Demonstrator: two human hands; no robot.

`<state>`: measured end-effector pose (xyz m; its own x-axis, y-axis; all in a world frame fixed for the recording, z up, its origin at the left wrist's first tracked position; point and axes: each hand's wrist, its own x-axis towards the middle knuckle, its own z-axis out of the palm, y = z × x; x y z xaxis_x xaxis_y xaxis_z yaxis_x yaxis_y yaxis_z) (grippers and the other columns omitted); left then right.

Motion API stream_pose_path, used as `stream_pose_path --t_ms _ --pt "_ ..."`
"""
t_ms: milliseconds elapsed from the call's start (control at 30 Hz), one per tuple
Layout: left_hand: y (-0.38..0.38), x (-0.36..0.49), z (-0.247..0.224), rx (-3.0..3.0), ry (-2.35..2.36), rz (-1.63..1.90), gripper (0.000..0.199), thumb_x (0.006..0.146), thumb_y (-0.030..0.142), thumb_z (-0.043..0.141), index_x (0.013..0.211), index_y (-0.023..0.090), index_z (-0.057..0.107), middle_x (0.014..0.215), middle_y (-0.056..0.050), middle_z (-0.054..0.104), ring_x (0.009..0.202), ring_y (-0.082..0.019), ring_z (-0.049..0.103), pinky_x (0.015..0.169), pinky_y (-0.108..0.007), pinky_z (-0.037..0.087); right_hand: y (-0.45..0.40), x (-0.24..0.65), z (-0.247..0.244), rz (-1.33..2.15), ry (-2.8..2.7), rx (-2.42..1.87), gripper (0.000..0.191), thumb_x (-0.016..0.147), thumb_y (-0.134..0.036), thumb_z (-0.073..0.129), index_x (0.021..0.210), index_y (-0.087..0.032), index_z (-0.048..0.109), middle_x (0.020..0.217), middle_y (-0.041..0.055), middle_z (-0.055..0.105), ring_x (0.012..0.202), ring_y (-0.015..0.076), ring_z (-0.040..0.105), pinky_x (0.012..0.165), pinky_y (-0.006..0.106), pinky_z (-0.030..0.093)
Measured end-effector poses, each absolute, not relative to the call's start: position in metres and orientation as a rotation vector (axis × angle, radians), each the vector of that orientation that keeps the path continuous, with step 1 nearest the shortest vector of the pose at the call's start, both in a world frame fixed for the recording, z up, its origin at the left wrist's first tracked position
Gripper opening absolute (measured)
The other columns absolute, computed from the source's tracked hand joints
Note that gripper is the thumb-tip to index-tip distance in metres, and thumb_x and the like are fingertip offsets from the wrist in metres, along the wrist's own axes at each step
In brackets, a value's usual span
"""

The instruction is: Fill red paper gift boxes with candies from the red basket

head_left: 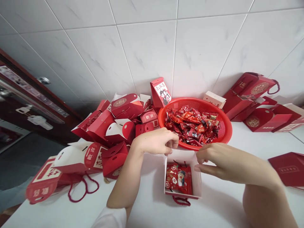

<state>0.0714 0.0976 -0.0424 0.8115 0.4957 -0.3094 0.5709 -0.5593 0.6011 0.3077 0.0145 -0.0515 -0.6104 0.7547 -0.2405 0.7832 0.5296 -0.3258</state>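
An open red gift box (182, 195) with a pale inside stands in front of me, a dark red cord loop (181, 201) at its near side. Red printed candy packets (179, 178) lie inside it. My left hand (158, 141) is closed, its curled fingertips at the box's far left corner. Over the far right corner is my right hand (213, 160), closed with bent fingers and the thumb by the right wall. The fingers partly hide both corners. Just behind my hands sits a red plastic basket (226, 126) full of wrapped candies (192, 125).
Several red gift boxes (128, 106) are heaped at the left, one with a cord (85, 190) trailing on the white table (152, 205). More boxes (258, 85) stand at the right, another box (288, 169) nearer. A tiled wall (147, 57) rises behind; keys (39, 120) hang from a door at left.
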Motion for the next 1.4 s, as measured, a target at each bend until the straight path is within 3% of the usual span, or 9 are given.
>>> stream_pose_path --t_ms 167,367,567,767,867,1000,1067,1233,1400 --pt "0.096 0.066 -0.046 2.242 0.788 -0.006 0.031 0.076 0.002 0.064 0.102 0.016 0.076 0.092 -0.002 0.078 0.080 -0.016 0.072 0.070 -0.023 0.050 0.017 0.296 -0.048 -0.584 2.538 1.408 0.042 0.103 -0.041 0.047 0.067 -0.018 0.053 0.069 0.0034 0.063 0.058 0.0149 0.050 0.056 0.028 0.030" --pt "0.090 0.048 -0.047 2.228 0.870 0.140 0.037 0.079 0.002 0.060 0.108 0.018 0.076 0.097 -0.002 0.079 0.083 -0.016 0.071 0.076 -0.024 0.050 0.016 0.294 -0.053 -0.538 2.603 1.460 0.036 0.101 -0.028 0.045 0.065 -0.020 0.044 0.068 0.0024 0.060 0.059 0.0155 0.051 0.056 0.029 0.030" --pt "0.079 0.036 -0.056 2.231 0.938 0.314 0.005 0.086 0.017 0.065 0.086 0.016 0.069 0.088 -0.001 0.071 0.082 -0.015 0.065 0.078 -0.026 0.048 0.003 0.304 -0.066 -0.658 2.698 1.683 0.030 0.100 -0.030 0.047 0.074 -0.021 0.057 0.071 0.0030 0.065 0.062 0.0168 0.058 0.057 0.027 0.038" --pt "0.056 0.038 -0.054 2.276 0.777 0.205 0.047 0.064 0.050 0.090 0.094 0.021 0.069 0.121 -0.004 0.062 0.109 -0.024 0.061 0.087 -0.030 0.047 -0.003 0.298 -0.065 -0.610 2.727 1.741 0.026 0.102 -0.033 0.047 0.089 -0.020 0.066 0.079 0.0059 0.070 0.068 0.0183 0.063 0.061 0.027 0.042" --pt "0.046 0.040 -0.054 2.340 0.828 0.154 0.035 0.069 0.040 0.086 0.087 0.020 0.063 0.115 -0.004 0.061 0.096 -0.020 0.062 0.077 -0.028 0.045 -0.003 0.296 -0.064 -0.578 2.725 1.736 0.029 0.103 -0.033 0.046 0.085 -0.019 0.064 0.079 0.0062 0.069 0.066 0.0175 0.062 0.060 0.027 0.041" --pt "0.039 0.048 -0.058 2.425 0.921 0.143 0.014 0.075 0.016 0.063 0.075 0.020 0.050 0.089 0.000 0.060 0.073 -0.014 0.055 0.063 -0.026 0.038 -0.006 0.295 -0.066 -0.556 2.690 1.729 0.030 0.103 -0.031 0.045 0.078 -0.019 0.058 0.078 0.0052 0.068 0.064 0.0168 0.059 0.057 0.028 0.036" --pt "0.036 0.054 -0.062 2.470 0.917 0.064 0.014 0.073 0.013 0.061 0.074 0.020 0.049 0.083 0.001 0.061 0.073 -0.016 0.055 0.062 -0.027 0.037 -0.007 0.295 -0.067 -0.562 2.688 1.706 0.029 0.103 -0.030 0.045 0.078 -0.020 0.056 0.076 0.0040 0.066 0.062 0.0164 0.057 0.056 0.028 0.033" --pt "0.029 0.067 -0.070 2.562 0.912 -0.115 0.011 0.076 0.010 0.059 0.076 0.020 0.056 0.093 -0.004 0.070 0.084 -0.021 0.064 0.073 -0.030 0.043 -0.010 0.293 -0.065 -0.515 2.721 1.677 0.031 0.104 -0.031 0.043 0.077 -0.020 0.055 0.072 0.0027 0.063 0.059 0.0157 0.053 0.054 0.029 0.029" --pt "0.027 0.070 -0.074 2.557 1.004 -0.212 0.009 0.078 0.012 0.058 0.072 0.020 0.058 0.091 -0.008 0.072 0.082 -0.025 0.067 0.065 -0.031 0.042 -0.012 0.291 -0.065 -0.782 2.841 1.459 0.033 0.104 -0.033 0.046 0.077 -0.020 0.058 0.072 0.0009 0.064 0.060 0.0140 0.052 0.056 0.027 0.035"
